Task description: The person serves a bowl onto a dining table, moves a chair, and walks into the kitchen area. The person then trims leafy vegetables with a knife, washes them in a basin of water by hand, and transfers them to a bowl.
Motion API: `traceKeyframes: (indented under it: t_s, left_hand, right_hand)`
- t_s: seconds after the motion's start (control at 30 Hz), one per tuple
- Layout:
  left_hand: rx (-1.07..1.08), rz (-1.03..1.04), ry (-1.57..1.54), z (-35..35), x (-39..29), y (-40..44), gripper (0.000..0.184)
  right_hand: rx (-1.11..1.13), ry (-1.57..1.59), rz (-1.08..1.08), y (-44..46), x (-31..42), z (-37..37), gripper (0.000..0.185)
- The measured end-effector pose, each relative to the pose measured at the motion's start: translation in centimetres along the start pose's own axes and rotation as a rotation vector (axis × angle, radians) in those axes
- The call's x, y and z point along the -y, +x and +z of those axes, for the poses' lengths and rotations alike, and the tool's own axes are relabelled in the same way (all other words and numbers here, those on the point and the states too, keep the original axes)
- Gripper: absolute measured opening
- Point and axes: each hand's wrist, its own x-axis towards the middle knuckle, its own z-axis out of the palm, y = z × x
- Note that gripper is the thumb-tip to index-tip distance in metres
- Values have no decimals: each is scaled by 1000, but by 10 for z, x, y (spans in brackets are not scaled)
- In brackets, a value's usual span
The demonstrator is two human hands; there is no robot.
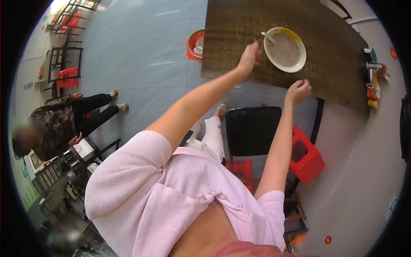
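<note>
A white bowl (298, 65) with yellow on its inner rim stands on the dark wooden table (233, 25). It holds a pale, thick liquid (285, 50), and a light-coloured spoon (269, 38) leans in it with the handle over the rim. My left hand (249, 59) is at the table's front edge, left of the bowl and apart from it. Its fingers are slightly blurred but look apart, with nothing seen in them. Below the bowl, near the same edge, my right hand (299, 91) is closed with curled fingers. Whatever it may hold is hidden.
A black-seated chair (253, 130) and a red stool (307, 156) stand before the table. Left of it is a red bin (193, 45) with a bag inside. Small containers (373, 83) line the table's right end. A seated person (55, 122) is at far left.
</note>
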Motion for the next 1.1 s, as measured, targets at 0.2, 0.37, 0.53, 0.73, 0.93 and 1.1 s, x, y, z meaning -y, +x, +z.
traceKeyframes:
  t_s: [0.2, 0.37, 0.53, 0.73, 0.93, 1.1]
  left_hand:
    - [323, -270, 279, -134, 59, -170, 34]
    - [244, -348, 1121, -353, 29, -275, 39]
    - [-947, -411, 415, -662, 18, -390, 24]
    - [-1062, -617, 104, -651, 33, -479, 38]
    - [339, -567, 780, -370, 73, -342, 49]
    - [990, -510, 1146, -113, 78, -339, 54]
  right_hand:
    - [11, -52, -310, -55, 5, -1, 24]
    - [-116, -265, -115, -108, -76, -88, 38]
    - [156, -664, 968, -236, -161, -292, 74]
    - [361, 841, 1539, -389, -236, -257, 89]
    - [-206, 1115, 1689, -408, -205, -201, 31]
    - [-289, 1176, 1724, -432, -173, -201, 21]
